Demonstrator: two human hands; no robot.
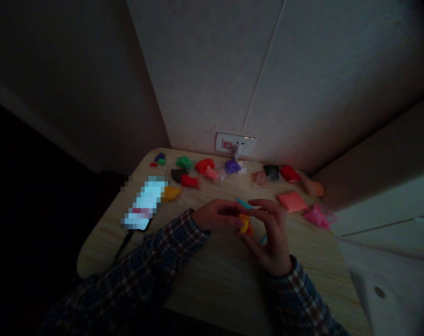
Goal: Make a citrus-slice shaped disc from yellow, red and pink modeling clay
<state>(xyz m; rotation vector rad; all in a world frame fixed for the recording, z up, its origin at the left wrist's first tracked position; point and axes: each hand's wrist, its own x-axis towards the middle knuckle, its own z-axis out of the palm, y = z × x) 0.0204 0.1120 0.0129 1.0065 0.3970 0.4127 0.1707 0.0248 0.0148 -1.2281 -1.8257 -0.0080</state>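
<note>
In the head view, a small yellow modelling-clay piece with red-orange spots [245, 224] is held between my two hands above the middle of the table. My left hand [218, 216] is closed, its fingertips pressed to the piece's left side. From the right, my right hand [275, 235] grips it between thumb and fingers, partly hiding it. A light-blue pointed tool [245, 203] shows behind the right fingers. More light blue appears below, near the right thumb; whether it belongs to the same tool I cannot tell.
Bagged clay lumps line the table's [212, 284] back, among them a green one [184, 162] and a purple one [232, 166]. A coral block [292, 201] and pink bag [318, 216] lie right. A lit phone [147, 203] lies left. A wall socket [235, 143] holds a plug.
</note>
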